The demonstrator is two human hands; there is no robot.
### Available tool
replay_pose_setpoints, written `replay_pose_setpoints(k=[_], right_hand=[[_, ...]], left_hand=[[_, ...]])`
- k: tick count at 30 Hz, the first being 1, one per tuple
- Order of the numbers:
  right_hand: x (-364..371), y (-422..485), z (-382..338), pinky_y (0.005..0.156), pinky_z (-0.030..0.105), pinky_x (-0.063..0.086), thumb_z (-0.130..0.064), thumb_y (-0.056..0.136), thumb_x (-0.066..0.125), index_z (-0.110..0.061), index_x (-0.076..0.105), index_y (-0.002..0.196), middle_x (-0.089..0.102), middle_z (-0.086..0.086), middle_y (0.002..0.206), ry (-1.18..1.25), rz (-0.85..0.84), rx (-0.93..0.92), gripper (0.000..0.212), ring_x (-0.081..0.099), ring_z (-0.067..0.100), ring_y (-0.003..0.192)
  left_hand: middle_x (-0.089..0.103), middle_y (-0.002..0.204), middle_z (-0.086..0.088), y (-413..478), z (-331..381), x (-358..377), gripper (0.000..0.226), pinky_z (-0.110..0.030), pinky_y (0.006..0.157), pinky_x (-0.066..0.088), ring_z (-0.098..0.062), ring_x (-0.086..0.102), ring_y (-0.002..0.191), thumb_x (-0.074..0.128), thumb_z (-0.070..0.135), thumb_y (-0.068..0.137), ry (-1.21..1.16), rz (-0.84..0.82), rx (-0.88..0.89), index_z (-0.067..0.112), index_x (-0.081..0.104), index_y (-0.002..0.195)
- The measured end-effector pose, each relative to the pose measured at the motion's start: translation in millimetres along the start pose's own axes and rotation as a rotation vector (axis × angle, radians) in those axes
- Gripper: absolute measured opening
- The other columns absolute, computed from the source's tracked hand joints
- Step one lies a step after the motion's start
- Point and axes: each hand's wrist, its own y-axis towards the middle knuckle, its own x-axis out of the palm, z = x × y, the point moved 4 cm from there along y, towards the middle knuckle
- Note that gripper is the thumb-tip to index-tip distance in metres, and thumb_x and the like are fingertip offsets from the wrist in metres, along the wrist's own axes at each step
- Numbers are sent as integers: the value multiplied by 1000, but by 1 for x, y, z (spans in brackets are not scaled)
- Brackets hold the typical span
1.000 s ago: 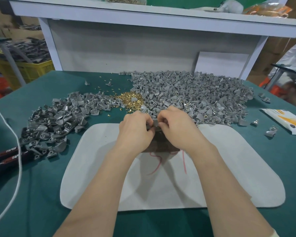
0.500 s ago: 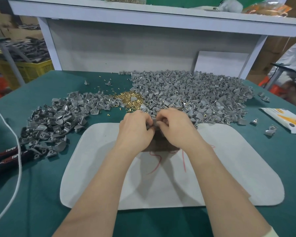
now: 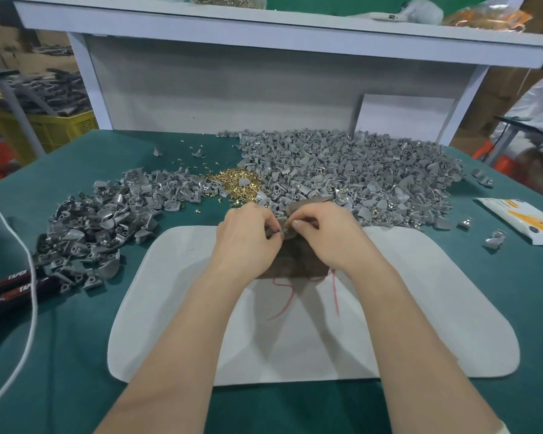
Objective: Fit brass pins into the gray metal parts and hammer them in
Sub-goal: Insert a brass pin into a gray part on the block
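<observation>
1. Pinching a small gray metal part (image 3: pixel 287 235) in the left hand (image 3: pixel 248 236), right hand (image 3: pixel 329 233) pinching a tiny brass pin (image 3: pixel 287 226) at it, over the dark brown block (image 3: pixel 295 261) mid-table, likely the hammering base
2. Loose brass pin heap (image 3: pixel 235 183) sits toward the far edge, within easy reach

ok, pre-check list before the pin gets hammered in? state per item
1. Gray part gripped by the left hand: ok.
2. Brass pin pinched by the right hand, held at the part: ok.
3. Pin seated straight in its hole: cannot tell, fingers hide the joint.
4. Brown block under the hands, lying on the white mat: ok.
5. Hammer at hand: cannot tell; only black handles show at the left edge, and their heads are hidden.
6. Fingers clear of the strike spot: not ok, both hands are on the part.
</observation>
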Motion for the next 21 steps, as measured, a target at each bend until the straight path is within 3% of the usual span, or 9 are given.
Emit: replay_pose_setpoints(k=[6,11,17,21], right_hand=[[1,-1,-1,89,30,48,-12,89,59,-17,69,99,69,-1,95,71,17,-10,15,62,13,91],[2,-2,-4,81,25,46,-14,87,61,-18,68,92,63,-6,84,3,46,-40,10,57,11,82],[3,-2,-6,77,27,42,-13,88,59,-14,66,96,65,2,91,-64,43,-72,11,55,16,84],[4,-2,-5,69,24,35,-16,89,59,-15,66,96,59,-2,85,-91,59,-85,10,50,13,80]], left_hand=[[58,97,-1,1,-1,1,12,-42,92,45,-28,52,105,63,19,85,-3,-2,-1,27,59,77],[60,102,-3,1,-1,1,13,-42,92,45,-28,52,106,63,18,84,-9,-4,-4,27,58,76],[60,101,-3,2,-2,2,4,-41,92,45,-29,52,105,64,20,84,6,1,-7,20,68,85],[60,100,-2,2,-3,3,6,-40,91,45,-28,53,104,65,22,85,3,9,-6,19,69,87]])
